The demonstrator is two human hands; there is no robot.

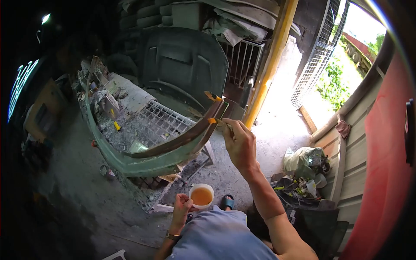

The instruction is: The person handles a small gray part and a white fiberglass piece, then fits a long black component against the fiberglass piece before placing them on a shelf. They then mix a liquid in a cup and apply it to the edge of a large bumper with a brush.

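My left hand [182, 208] grips the rim of a white cup [208, 205] holding amber liquid [201, 196], low in front of my body. Raised ahead, my right hand [239, 143] pinches what looks like a small brush [219, 121], its orange end against the near tip of a long curved piece shaped like a car bumper. That bumper [130, 168] is pale green along its outer side, with a brown band [173, 145] along its upper side. An orange-and-black bit [212, 96] sits at its top corner. My fingers partly hide the brush.
A dusty, cluttered table with a wire grid [167, 121] supports the bumper; a yellow-handled tool [117, 125] lies there. A dark car hood [182, 65] stands behind. At right are a yellow post [273, 60], a filled bag [303, 162] and a red panel [388, 143].
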